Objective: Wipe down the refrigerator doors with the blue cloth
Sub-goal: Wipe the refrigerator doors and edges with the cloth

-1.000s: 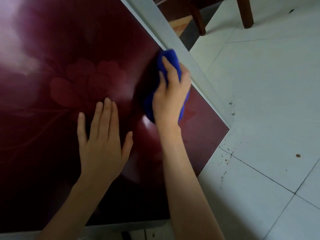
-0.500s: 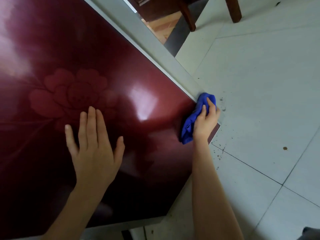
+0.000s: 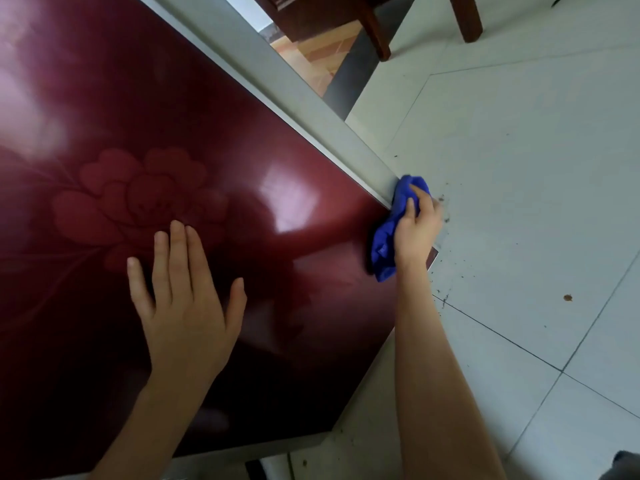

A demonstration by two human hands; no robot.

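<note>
The glossy dark red refrigerator door [image 3: 242, 140], printed with a flower pattern, fills the left of the head view. My right hand [image 3: 415, 230] grips the bunched blue cloth [image 3: 386, 244] and presses it against the door's lower right corner, where the grey side edge [image 3: 311, 98] meets the floor. My left hand [image 3: 187, 306] lies flat on the door, fingers spread, below the flower. It holds nothing.
White floor tiles [image 3: 519, 168] stretch to the right, with dark crumbs near the door corner and a brown spot [image 3: 567, 298]. Wooden chair legs [image 3: 469, 19] stand at the top. A grey strip runs under the door's bottom edge.
My right hand slid the cloth from the door's right edge, higher up, down to its bottom corner and holds there. My left hand stayed flat on the door.
</note>
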